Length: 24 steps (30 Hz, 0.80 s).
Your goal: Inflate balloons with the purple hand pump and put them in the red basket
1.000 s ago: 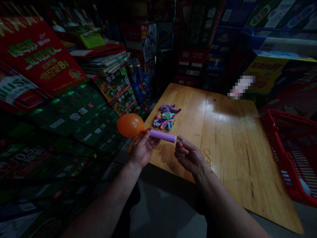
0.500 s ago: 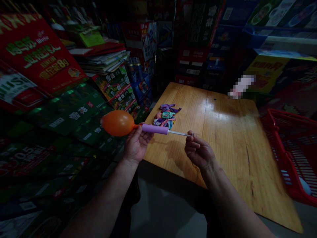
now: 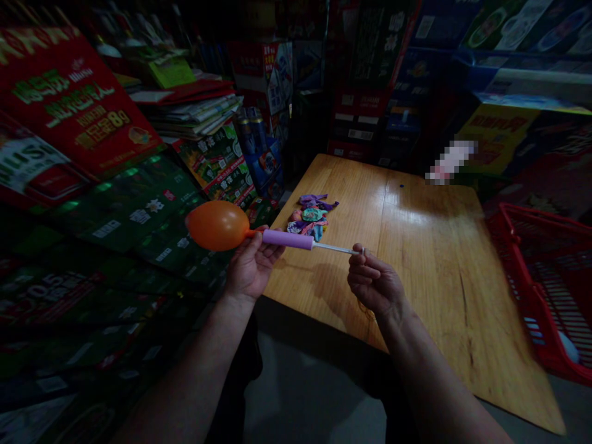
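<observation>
Left hand (image 3: 251,266) grips purple pump (image 3: 287,239) bearing orange balloon (image 3: 217,225); right hand (image 3: 375,285) pinches its extended plunger rod (image 3: 337,248) over wooden table's (image 3: 430,246) near-left edge.

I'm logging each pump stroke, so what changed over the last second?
The right hand pulled the pump's white rod out of the purple pump, away from the left hand. The orange balloon shifted left and looks slightly fuller. Both hands kept their grip; the pile of loose balloons on the wooden table stayed put.
</observation>
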### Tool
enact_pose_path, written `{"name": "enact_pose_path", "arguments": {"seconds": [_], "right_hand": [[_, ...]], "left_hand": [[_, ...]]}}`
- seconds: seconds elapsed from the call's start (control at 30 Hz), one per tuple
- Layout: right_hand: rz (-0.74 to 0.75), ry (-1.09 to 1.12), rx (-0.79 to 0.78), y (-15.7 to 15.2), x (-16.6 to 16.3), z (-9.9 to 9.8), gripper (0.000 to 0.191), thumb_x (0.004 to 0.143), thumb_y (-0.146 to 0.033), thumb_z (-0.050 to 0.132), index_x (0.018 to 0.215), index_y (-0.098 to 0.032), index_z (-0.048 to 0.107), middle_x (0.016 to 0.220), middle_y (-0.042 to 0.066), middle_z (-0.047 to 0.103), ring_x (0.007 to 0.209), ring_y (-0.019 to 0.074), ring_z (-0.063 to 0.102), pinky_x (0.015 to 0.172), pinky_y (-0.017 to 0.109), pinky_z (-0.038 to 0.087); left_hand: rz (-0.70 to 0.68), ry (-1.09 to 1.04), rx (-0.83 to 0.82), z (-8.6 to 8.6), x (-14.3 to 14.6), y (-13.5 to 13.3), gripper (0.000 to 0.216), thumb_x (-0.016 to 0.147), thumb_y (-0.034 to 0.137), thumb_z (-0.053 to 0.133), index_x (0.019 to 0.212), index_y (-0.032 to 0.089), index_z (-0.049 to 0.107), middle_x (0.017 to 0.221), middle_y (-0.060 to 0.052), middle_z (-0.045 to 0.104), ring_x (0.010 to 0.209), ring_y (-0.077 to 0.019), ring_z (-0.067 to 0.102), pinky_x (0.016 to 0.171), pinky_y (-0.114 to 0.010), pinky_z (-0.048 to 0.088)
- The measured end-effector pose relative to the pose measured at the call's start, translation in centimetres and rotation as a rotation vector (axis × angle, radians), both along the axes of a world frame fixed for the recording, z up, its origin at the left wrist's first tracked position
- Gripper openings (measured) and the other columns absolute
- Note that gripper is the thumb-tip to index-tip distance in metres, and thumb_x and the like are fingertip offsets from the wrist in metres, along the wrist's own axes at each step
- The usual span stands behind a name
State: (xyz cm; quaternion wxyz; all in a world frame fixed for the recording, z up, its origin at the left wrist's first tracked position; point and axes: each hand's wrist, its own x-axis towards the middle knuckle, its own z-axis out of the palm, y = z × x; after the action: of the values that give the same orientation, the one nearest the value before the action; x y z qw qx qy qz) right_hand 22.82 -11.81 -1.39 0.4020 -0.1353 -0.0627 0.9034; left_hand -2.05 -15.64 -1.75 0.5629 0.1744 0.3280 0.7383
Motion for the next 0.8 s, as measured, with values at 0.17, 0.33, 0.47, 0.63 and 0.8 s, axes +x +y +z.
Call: {"name": "enact_pose_path", "arguments": {"seconds": [0.17, 0.33, 0.47, 0.63, 0.8], "right_hand": [[0.073, -0.042, -0.035, -1.0, -1.8, -1.2, 0.012, 0.086, -0.010, 0.058, 0.097, -0.013, 0.058, 0.073, -0.001, 0.064, 0.045, 0.0009, 0.045, 0.047, 0.013, 0.040], [0.080, -0.050, -0.014, -0.4, -1.4, -0.7, 0.011, 0.087, -0.010, 0.056, 0.097, -0.013, 0.059, 0.073, 0.000, 0.064, 0.045, 0.0008, 0.044, 0.047, 0.013, 0.040], [-0.004, -0.042, -0.019, 0.2, 0.0, 0.0, 0.013, 0.089, -0.008, 0.051, 0.097, -0.014, 0.059, 0.071, -0.002, 0.063, 0.042, 0.0008, 0.042, 0.045, 0.012, 0.039], [0.065, -0.068, -0.071, -0.9, -1.5, -0.9, 0.010, 0.088, -0.010, 0.053, 0.095, -0.015, 0.059, 0.070, -0.002, 0.062, 0.044, 0.0023, 0.043, 0.046, 0.014, 0.040], [0.072, -0.051, -0.068, -1.2, -2.6, -1.2, 0.011, 0.086, -0.012, 0.059, 0.096, -0.014, 0.059, 0.071, -0.003, 0.062, 0.044, 0.0007, 0.041, 0.046, 0.013, 0.038]], "left_hand": [[-0.113, 0.008, -0.044, -0.6, 1.8, -0.6, 0.023, 0.084, 0.027, 0.067, 0.106, 0.021, 0.065, 0.111, -0.008, 0.070, 0.107, -0.0244, 0.065, 0.093, -0.046, 0.051], [-0.079, -0.009, -0.035, -0.5, 1.7, -0.3, 0.018, 0.084, 0.025, 0.067, 0.102, 0.021, 0.067, 0.105, -0.006, 0.072, 0.104, -0.0223, 0.066, 0.095, -0.046, 0.050], [0.010, 0.014, -0.028, -0.1, 0.4, 0.0, 0.024, 0.083, 0.028, 0.068, 0.106, 0.020, 0.066, 0.104, -0.008, 0.072, 0.104, -0.0214, 0.066, 0.096, -0.041, 0.049], [-0.097, -0.003, -0.062, -0.6, 2.1, -0.6, 0.027, 0.083, 0.029, 0.069, 0.108, 0.021, 0.065, 0.111, -0.009, 0.070, 0.111, -0.0248, 0.063, 0.097, -0.046, 0.048], [-0.073, -0.025, -0.052, -0.8, 2.9, -0.6, 0.021, 0.082, 0.026, 0.070, 0.102, 0.021, 0.067, 0.106, -0.006, 0.071, 0.107, -0.0227, 0.065, 0.096, -0.045, 0.048]]}}
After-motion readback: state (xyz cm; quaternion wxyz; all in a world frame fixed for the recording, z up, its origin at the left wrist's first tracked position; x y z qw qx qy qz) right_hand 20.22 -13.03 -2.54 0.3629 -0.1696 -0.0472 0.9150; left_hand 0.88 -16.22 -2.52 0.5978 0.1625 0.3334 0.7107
